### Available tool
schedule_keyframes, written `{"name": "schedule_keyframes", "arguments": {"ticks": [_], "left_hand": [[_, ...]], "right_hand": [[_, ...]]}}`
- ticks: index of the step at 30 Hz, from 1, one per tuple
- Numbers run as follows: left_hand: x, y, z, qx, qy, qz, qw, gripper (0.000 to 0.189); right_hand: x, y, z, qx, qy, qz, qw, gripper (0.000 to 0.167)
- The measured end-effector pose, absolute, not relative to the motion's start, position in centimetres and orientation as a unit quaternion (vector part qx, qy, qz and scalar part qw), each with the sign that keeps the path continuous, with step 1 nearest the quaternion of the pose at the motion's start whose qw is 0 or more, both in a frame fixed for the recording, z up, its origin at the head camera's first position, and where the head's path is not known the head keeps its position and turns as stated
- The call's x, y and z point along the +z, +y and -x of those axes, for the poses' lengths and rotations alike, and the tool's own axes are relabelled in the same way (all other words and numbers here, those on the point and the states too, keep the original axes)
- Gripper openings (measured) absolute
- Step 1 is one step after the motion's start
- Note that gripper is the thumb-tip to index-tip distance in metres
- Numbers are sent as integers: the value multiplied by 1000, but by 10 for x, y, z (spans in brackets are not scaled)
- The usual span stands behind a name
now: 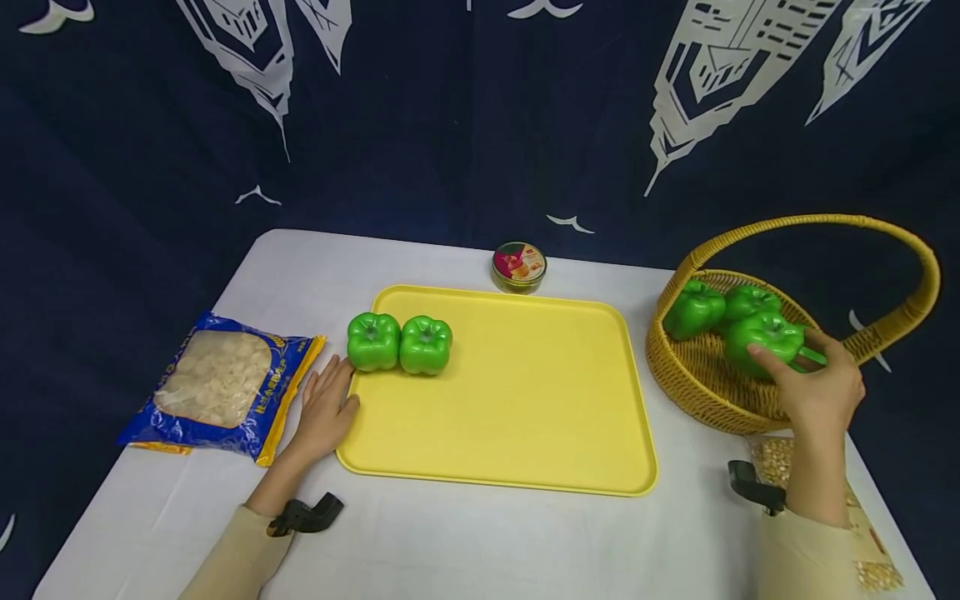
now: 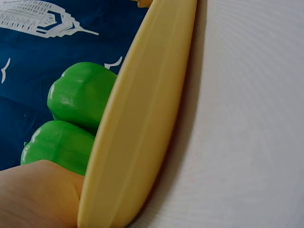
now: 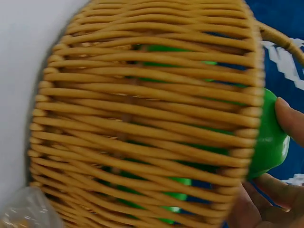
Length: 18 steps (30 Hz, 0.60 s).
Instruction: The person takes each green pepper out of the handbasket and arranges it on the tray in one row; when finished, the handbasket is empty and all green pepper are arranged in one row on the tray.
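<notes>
At the right, my right hand (image 1: 821,387) grips a green bell pepper (image 1: 761,337) between thumb and fingers, inside the wicker basket (image 1: 675,387). Two more bell peppers (image 1: 696,310) lie behind it in the basket. In the right wrist view, the held bell pepper (image 3: 271,137) shows past the rim, with the thumb on one side and fingers on the other. My left hand (image 1: 326,408) rests at the left edge of the yellow tray (image 1: 510,400), fingers extended. Just beyond its fingertips, two bell peppers (image 1: 425,345) stand side by side on the tray's left part.
A blue and yellow bag (image 1: 217,383) of pale pieces lies left of the tray. Behind the tray stands a small round tin (image 1: 519,267). A clear packet of yellow kernels (image 1: 877,575) lies partly under the right forearm. The basket's tall handle (image 1: 810,220) arches over it.
</notes>
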<state>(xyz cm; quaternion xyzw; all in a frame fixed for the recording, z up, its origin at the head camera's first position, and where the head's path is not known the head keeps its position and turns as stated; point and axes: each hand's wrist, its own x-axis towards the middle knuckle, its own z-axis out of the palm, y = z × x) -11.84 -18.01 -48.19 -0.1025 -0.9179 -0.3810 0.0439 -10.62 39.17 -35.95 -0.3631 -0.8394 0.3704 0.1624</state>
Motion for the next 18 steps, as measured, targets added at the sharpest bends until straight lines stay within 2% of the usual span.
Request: {"name": "schedule_keyframes", "arguments": {"ticks": [5, 11, 18], "left_hand": [[-483, -181, 118, -381, -918, 105, 46, 58], [-483, -181, 119, -382, -917, 105, 44, 58], [-483, -181, 119, -380, -918, 103, 43, 58]], "right_hand": [[-350, 382, 98, 386, -831, 352, 189, 75], [-340, 369, 93, 441, -807, 341, 196, 73], [-339, 340, 99, 437, -831, 294, 179, 71]]}}
